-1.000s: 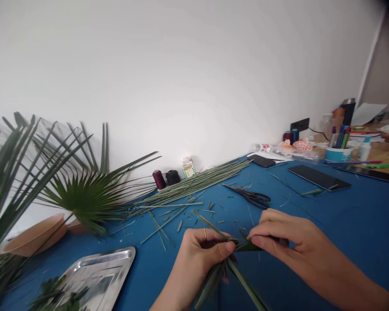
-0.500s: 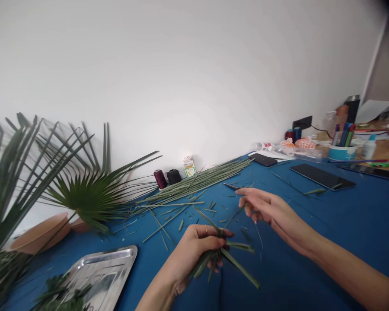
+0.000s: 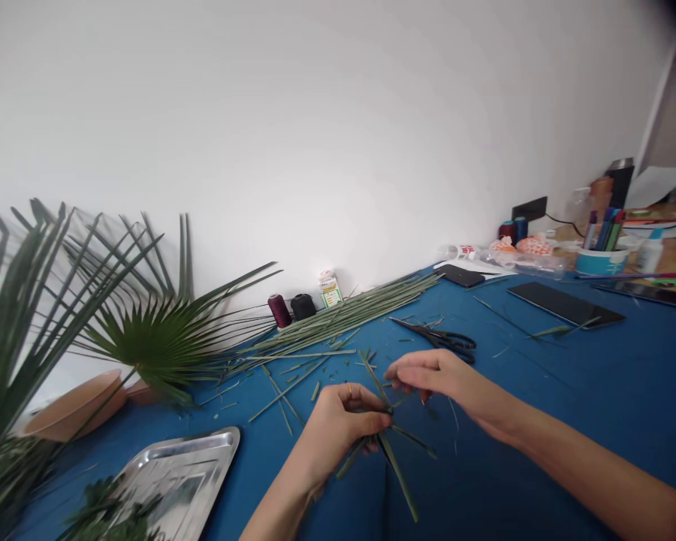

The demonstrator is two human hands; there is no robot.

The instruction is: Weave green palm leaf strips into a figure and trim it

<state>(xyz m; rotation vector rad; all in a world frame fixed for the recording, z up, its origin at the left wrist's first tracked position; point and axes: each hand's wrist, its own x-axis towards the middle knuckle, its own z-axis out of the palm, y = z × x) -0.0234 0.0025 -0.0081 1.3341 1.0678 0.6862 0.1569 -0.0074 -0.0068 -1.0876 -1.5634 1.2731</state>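
My left hand [image 3: 349, 421] is closed around a small bundle of folded green palm leaf strips [image 3: 399, 477], whose loose ends stick out in several directions. Its fingers hide the middle of the bundle. Close by on the right, my right hand [image 3: 425, 372] has its fingers bent together beside the bundle. A thin strip runs from the bundle toward these fingertips, which seem to pinch it; the contact is partly hidden. A fine pale thread [image 3: 455, 424] hangs below the right hand. Black scissors [image 3: 451, 342] lie on the blue table [image 3: 518, 481] just beyond it.
Long cut strips [image 3: 343, 308] and scraps lie along the wall, beside thread spools [image 3: 279, 310]. Palm leaves [image 3: 152, 338], a peach-coloured bowl [image 3: 73, 406] and a metal tray [image 3: 185, 481] with greenery are at left. A dark phone-like slab [image 3: 566, 304] and a pen tub [image 3: 600, 261] stand right.
My right hand has moved left and down, closer to the left hand, uncovering the scissors. The bundle in my left hand has turned, its long lower strip pointing more steeply downward.
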